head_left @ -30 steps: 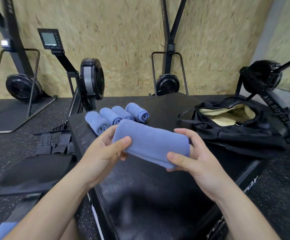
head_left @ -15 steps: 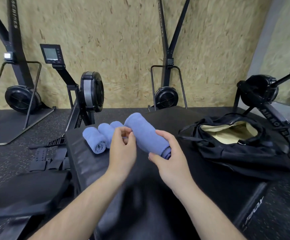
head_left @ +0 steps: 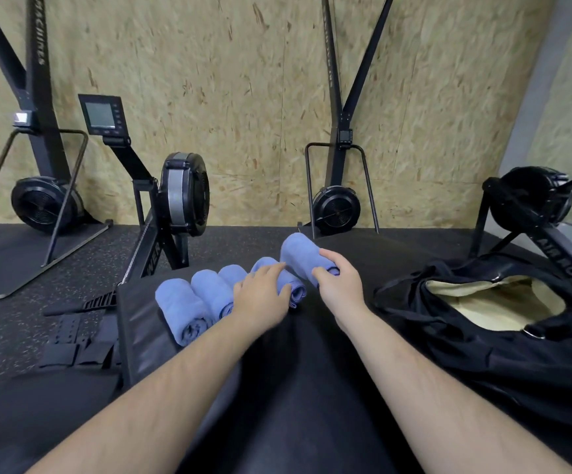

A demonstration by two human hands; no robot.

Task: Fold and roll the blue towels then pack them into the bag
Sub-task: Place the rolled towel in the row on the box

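Four blue towel rolls (head_left: 182, 309) lie side by side. Fifth roll (head_left: 298, 256) sits just beside, at their 2 o'clock. Black bag (head_left: 482, 364) at 3 o'clock, open, tan lining.

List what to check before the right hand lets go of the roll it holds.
1. Right hand grips the fifth roll: ok.
2. Fifth roll lies flat on the box: cannot tell; its far end looks raised.
3. Left hand rests on the fourth roll: ok.
4. Other three rolls rolled up, side by side: ok.
5. Bag open, mouth up: ok.
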